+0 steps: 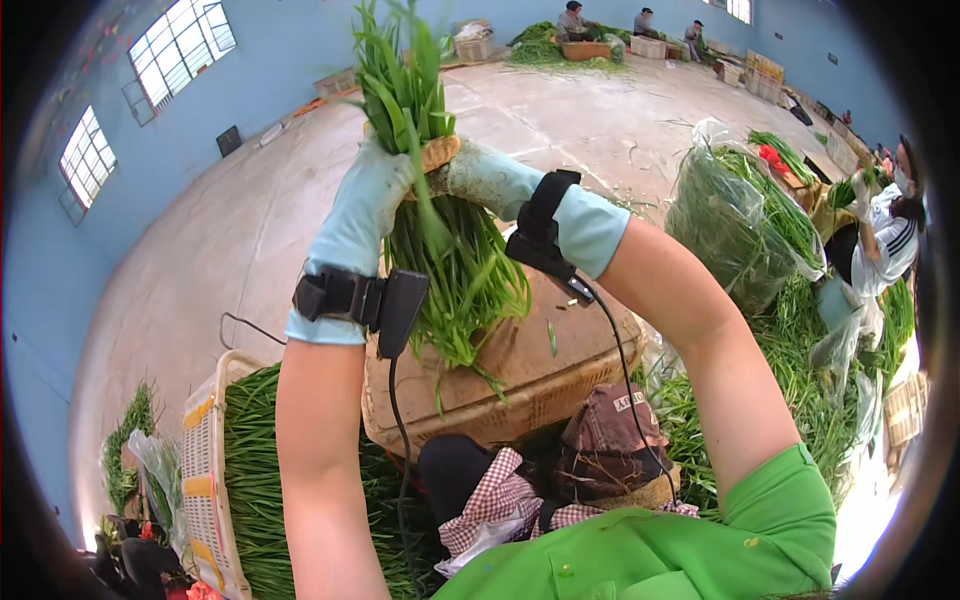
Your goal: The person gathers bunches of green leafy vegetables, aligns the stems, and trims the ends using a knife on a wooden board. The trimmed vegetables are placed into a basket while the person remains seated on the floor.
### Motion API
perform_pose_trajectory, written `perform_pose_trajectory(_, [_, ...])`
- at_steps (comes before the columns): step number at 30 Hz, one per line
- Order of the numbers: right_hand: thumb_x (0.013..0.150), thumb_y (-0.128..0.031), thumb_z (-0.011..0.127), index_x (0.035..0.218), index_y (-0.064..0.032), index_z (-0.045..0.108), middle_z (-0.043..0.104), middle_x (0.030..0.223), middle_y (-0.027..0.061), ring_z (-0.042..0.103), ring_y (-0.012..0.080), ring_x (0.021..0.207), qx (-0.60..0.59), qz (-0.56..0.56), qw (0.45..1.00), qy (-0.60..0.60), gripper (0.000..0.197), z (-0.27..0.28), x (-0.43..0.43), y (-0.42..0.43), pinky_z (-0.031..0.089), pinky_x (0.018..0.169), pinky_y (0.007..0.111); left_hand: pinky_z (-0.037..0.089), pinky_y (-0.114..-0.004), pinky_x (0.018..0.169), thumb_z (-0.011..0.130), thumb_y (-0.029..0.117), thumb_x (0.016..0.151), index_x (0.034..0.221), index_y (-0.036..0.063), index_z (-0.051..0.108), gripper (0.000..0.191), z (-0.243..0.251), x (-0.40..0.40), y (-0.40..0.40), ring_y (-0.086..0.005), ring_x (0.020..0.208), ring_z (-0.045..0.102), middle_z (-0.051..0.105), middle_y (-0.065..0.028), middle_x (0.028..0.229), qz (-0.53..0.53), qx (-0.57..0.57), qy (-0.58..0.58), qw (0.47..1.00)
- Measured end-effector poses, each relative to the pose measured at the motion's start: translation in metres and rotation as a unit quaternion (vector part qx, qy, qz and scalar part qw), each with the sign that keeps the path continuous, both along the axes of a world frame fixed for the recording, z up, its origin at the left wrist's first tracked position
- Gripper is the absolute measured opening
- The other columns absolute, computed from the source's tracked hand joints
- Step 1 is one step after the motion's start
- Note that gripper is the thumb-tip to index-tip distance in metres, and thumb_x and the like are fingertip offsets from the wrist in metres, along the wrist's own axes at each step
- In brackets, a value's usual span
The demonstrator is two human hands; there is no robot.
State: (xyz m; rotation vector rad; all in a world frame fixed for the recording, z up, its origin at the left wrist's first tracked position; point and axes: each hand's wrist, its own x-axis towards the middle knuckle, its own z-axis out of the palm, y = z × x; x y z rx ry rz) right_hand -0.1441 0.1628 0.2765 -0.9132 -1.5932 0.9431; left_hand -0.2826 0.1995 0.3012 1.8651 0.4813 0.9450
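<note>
A thick bunch of long flat green leaves, likely garlic chives (457,259), is raised in front of me. Its upper part stands above my gloves, and the rest hangs down below them. My left hand (382,176), in a light blue rubber glove, clasps the middle of the bunch from the left. From the right my right hand (484,176), in a matching glove soiled with dirt, grips the same place. Some fingers of both hands are hidden by the leaves. Below the bunch lies an upturned plastic crate (510,394) with a brown top, and leaf tips hang over it.
A white plastic crate (204,480) packed with chives stands at my left. Loose greens (780,360) and a clear plastic bag (739,217) of greens lie at my right, near a seated co-worker (889,240). Black cables (622,352) run from both wrist straps.
</note>
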Motion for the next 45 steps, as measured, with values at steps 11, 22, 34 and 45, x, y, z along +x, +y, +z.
perform_pose_trajectory(11, [0.087, -0.032, 0.058, 0.121, -0.0029, 0.053, 0.060, 0.113, 0.0107, 0.056, 0.0172, 0.102, 0.024, -0.218, 0.973, -0.067, 0.045, -0.023, 0.090, -0.084, 0.042, 0.091, 0.029, 0.048, -0.029, 0.062, 0.068, 0.018, 0.073, 0.094, 0.0000, 0.060, 0.028, -0.061, 0.028, 0.001, -0.0181, 0.067, 0.060, 0.063, -0.0101, 0.075, 0.047, 0.030, -0.036, 0.998])
perform_pose_trajectory(22, [0.089, -0.029, 0.052, 0.118, -0.0060, 0.054, 0.062, 0.105, 0.0076, 0.058, 0.0179, 0.097, -0.087, -0.494, 0.829, 0.249, 0.037, -0.140, 0.125, -0.460, 0.046, 0.084, 0.032, 0.046, -0.033, 0.080, 0.051, 0.007, 0.086, 0.112, 0.0045, 0.057, 0.026, 0.040, -0.009, -0.013, -0.0186, 0.087, 0.059, 0.064, -0.0081, 0.095, -0.001, 0.445, -0.094, 0.891])
perform_pose_trajectory(34, [0.084, -0.030, 0.061, 0.125, -0.0077, 0.045, 0.057, 0.115, 0.0086, 0.056, 0.0214, 0.101, 0.061, -0.206, 0.766, 0.606, 0.049, -0.217, 0.108, -0.442, 0.046, 0.087, 0.037, 0.046, -0.033, 0.088, 0.049, 0.022, 0.092, 0.089, 0.0077, 0.056, 0.016, 0.058, 0.120, -0.154, -0.0134, 0.081, 0.055, 0.055, -0.0033, 0.086, -0.311, -0.111, -0.256, 0.909])
perform_pose_trajectory(45, [0.086, -0.017, 0.058, 0.125, -0.0025, 0.048, 0.059, 0.111, 0.0109, 0.056, 0.0162, 0.091, 0.023, -0.269, 0.870, 0.412, 0.042, -0.278, 0.084, -0.534, 0.047, 0.076, 0.031, 0.039, -0.029, 0.087, 0.040, 0.008, 0.093, 0.087, 0.0037, 0.051, 0.013, 0.067, 0.200, -0.192, -0.0139, 0.073, 0.048, 0.047, -0.0026, 0.073, -0.518, -0.301, -0.202, 0.774])
